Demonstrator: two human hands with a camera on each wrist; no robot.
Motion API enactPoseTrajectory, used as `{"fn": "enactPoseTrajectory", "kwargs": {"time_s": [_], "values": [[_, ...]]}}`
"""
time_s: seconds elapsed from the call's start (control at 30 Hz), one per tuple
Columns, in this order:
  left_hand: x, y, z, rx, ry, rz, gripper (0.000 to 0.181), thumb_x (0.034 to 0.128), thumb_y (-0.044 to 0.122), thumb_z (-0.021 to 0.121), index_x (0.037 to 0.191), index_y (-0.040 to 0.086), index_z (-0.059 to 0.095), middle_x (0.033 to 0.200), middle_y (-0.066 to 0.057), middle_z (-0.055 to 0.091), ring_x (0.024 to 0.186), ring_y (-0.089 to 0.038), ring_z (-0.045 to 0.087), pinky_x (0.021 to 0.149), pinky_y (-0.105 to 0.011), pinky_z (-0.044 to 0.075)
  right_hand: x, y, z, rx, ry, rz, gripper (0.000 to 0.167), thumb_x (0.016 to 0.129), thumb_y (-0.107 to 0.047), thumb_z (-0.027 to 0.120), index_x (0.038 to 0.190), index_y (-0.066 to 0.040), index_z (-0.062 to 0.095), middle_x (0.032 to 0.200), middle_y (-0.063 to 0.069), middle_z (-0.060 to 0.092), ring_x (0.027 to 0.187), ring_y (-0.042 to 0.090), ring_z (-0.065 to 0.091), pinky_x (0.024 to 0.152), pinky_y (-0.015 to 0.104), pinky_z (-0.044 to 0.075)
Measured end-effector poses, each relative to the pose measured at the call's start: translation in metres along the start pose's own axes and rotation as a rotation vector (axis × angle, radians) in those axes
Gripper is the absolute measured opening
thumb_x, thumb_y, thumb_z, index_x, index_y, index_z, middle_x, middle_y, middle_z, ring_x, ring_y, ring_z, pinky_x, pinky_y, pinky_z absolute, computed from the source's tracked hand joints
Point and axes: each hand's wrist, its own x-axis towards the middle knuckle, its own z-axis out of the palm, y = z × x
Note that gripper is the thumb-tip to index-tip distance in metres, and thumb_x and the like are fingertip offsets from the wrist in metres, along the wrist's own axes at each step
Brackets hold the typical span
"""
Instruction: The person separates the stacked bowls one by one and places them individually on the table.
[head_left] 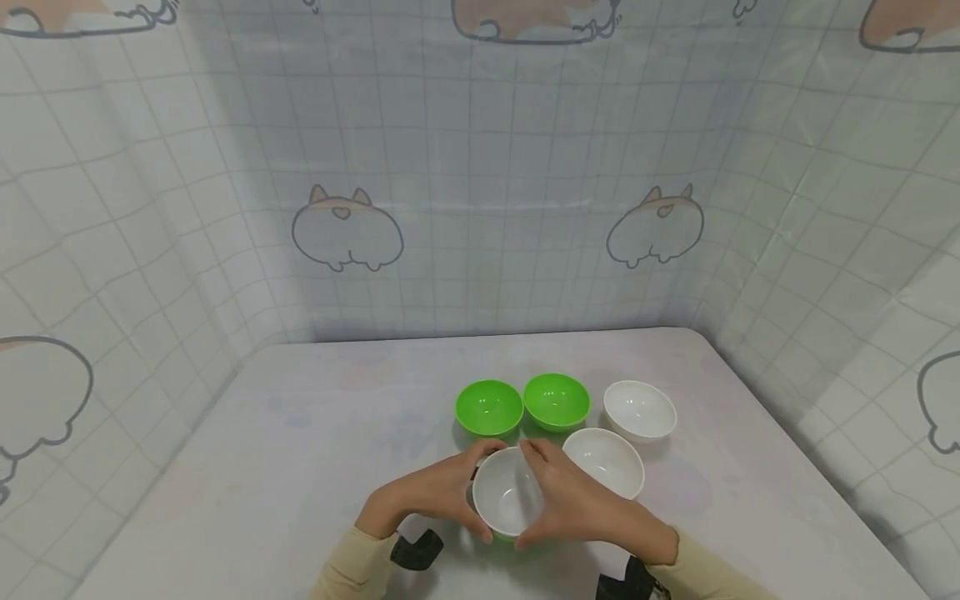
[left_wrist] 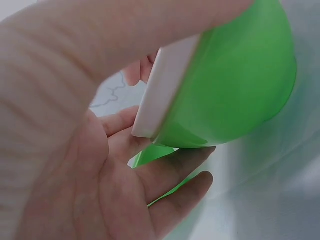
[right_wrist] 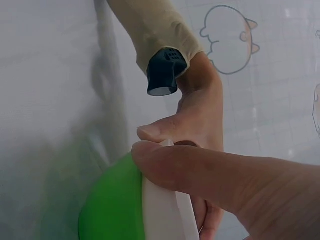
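A white bowl (head_left: 508, 493) sits inside a green bowl (left_wrist: 235, 85), whose outer side shows below the white rim in both wrist views. On the left side my left hand (head_left: 450, 492) holds this pair, thumb at the near side and fingers toward the far side. From the right, my right hand (head_left: 566, 496) grips the same pair, its thumb across the white rim and green wall in the right wrist view. Whether the green base touches the table cannot be told. Part of the white rim is hidden by my right fingers.
Behind the hands, two green bowls (head_left: 489, 408) (head_left: 557, 402) stand side by side. A white bowl (head_left: 640, 411) stands at the right, and another white bowl (head_left: 603, 462) is close beside my right hand. All are on the pale table (head_left: 300, 450), with patterned sheets (head_left: 465, 167) around it.
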Motion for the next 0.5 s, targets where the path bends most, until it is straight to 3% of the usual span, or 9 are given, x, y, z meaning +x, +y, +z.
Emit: {"fn": "enactPoseTrajectory", "kwargs": {"time_s": [0.5], "values": [[0.002, -0.001, 0.001, 0.000, 0.014, 0.014, 0.106, 0.0628, 0.029, 0.093, 0.145, 0.017, 0.028, 0.135, 0.003, 0.044, 0.119, -0.011, 0.047, 0.096, -0.031, 0.042, -0.002, -0.002, -0.013, 0.016, -0.032, 0.010, 0.113, 0.057, -0.044, 0.092, 0.139, 0.013, 0.039, 0.135, 0.021, 0.042, 0.120, 0.030, 0.046, 0.095, 0.046, 0.044]]}}
